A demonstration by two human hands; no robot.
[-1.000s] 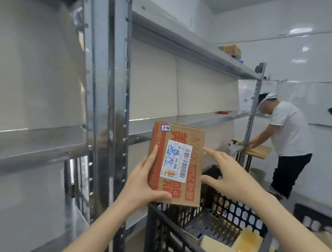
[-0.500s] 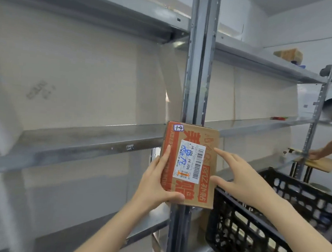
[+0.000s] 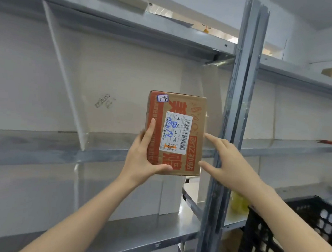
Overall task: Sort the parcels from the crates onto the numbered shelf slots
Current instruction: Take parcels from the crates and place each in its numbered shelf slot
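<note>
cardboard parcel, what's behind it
Behind the cardboard parcel run the metal shelf and white back panel. The shelf edge it covers, and any slot label there, cannot be seen.

View: one, head-worn, wide-angle. We look forward from behind the left hand (image 3: 142, 160) and right hand (image 3: 232, 161), with our forearms entering from the bottom edge. Facing: metal shelving (image 3: 38, 151), close beyond the hands. Frame centre: parcel (image 3: 175, 132) in the left hand. Corner: black crate (image 3: 291, 247), below the right hand.

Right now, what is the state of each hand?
Left hand: grips the cardboard parcel at its lower left corner.
Right hand: open, fingers straight beside the parcel's right edge; contact unclear.
</note>
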